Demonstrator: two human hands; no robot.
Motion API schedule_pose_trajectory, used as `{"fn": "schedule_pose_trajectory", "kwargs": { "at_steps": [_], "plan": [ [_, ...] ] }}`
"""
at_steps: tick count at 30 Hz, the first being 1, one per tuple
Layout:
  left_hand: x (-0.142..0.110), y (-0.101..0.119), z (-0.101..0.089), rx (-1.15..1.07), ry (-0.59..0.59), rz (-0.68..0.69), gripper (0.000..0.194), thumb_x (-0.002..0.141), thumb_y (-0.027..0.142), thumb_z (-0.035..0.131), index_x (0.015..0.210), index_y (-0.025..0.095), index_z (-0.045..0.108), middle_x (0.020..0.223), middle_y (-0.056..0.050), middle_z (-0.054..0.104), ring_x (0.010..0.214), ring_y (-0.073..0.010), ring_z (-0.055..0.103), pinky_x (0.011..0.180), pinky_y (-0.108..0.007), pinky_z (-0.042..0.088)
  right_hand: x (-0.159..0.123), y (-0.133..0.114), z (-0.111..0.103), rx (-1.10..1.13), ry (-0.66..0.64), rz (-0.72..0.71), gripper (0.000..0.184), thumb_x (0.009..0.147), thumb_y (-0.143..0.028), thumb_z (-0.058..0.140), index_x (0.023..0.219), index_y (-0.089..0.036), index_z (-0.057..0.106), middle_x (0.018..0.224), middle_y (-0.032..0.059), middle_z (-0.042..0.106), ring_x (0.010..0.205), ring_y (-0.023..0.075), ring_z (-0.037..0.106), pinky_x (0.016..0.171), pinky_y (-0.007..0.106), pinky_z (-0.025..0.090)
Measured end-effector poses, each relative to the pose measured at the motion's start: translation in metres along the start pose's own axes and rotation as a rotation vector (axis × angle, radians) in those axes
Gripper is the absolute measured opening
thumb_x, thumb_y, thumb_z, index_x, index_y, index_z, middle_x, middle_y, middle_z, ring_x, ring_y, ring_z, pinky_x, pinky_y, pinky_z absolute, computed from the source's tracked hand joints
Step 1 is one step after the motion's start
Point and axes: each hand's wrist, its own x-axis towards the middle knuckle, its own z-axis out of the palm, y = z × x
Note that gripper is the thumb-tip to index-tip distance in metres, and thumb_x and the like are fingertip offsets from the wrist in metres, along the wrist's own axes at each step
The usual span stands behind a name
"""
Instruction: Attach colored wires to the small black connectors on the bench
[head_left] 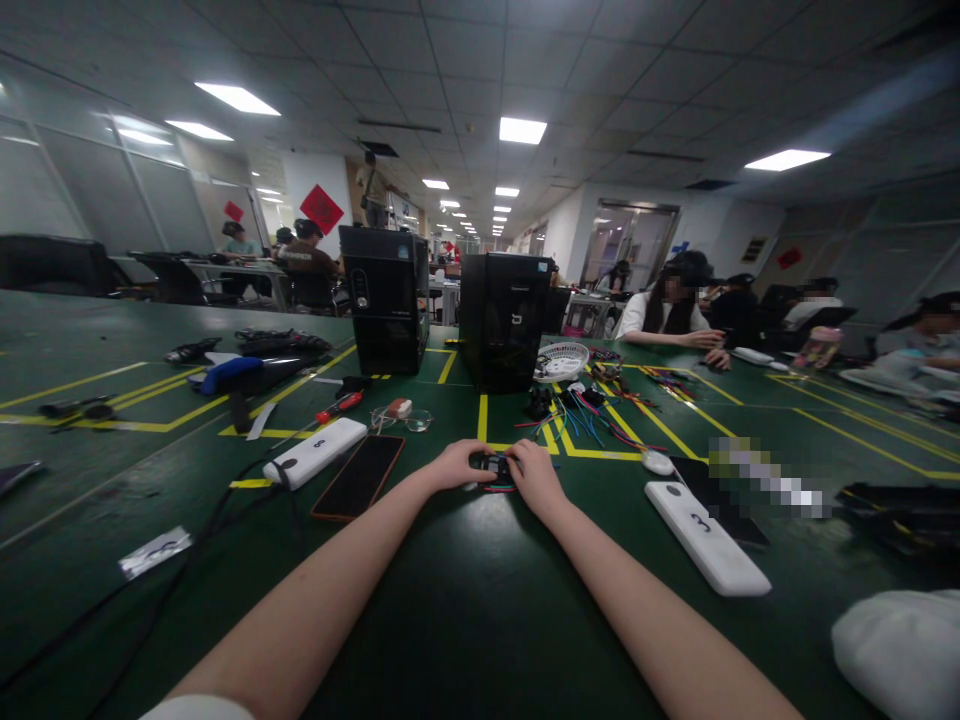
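Straight ahead on the green table, a small black part (pixel 495 466) with thin red and bluish wires sits between my hands. The fingers of my left hand (pixel 463 466) are closed on its left side. From the other side my right hand (pixel 534 474) grips it, fingertips bent over its edge. Its exact kind is too small to make out, and my fingers cover both its ends. Just beyond lie bundles of coloured wires with black connectors (pixel 583 408). A dark phone with an orange edge (pixel 360 478) rests left of my left hand.
Two black computer towers (pixel 384 305) stand behind my hands. White power banks (pixel 709 540) lie on either side. Glasses (pixel 409 420), a red screwdriver (pixel 339 407) and a black cable (pixel 214 520) are at left. A white basket (pixel 562 361) stands farther back; a person (pixel 667 310) sits across.
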Motion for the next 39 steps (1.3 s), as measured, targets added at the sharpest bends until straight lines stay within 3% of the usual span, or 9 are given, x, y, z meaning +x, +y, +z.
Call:
{"fn": "schedule_pose_trajectory", "kwargs": {
  "at_steps": [16, 25, 39],
  "plan": [
    [-0.001, 0.007, -0.004, 0.011, -0.040, -0.004, 0.041, 0.065, 0.039, 0.067, 0.098, 0.016, 0.063, 0.098, -0.006, 0.063, 0.092, -0.0228, 0.056, 0.080, -0.030, 0.042, 0.000, -0.003, 0.005, 0.121, 0.080, 0.044, 0.014, 0.081, -0.013, 0.040, 0.077, -0.018, 0.052, 0.081, 0.0041, 0.052, 0.080, 0.0163, 0.048, 0.073, 0.028, 0.038],
    [0.001, 0.003, 0.000, 0.022, -0.018, 0.037, 0.041, 0.064, 0.042, 0.067, 0.095, 0.017, 0.062, 0.096, -0.005, 0.063, 0.090, -0.0219, 0.057, 0.080, -0.030, 0.042, -0.002, -0.007, 0.001, 0.130, 0.088, 0.040, 0.014, 0.080, -0.022, 0.046, 0.087, -0.017, 0.057, 0.090, 0.0055, 0.054, 0.090, 0.0182, 0.047, 0.081, 0.032, 0.035],
    [0.004, 0.002, 0.007, 0.046, -0.007, 0.093, 0.038, 0.066, 0.041, 0.065, 0.096, 0.017, 0.060, 0.095, -0.005, 0.062, 0.087, -0.0209, 0.056, 0.080, -0.029, 0.041, 0.002, -0.020, 0.017, 0.075, 0.103, 0.164, 0.009, 0.074, -0.018, 0.047, 0.078, -0.019, 0.055, 0.095, 0.0048, 0.053, 0.093, 0.0191, 0.045, 0.082, 0.033, 0.032]
  ]
}}
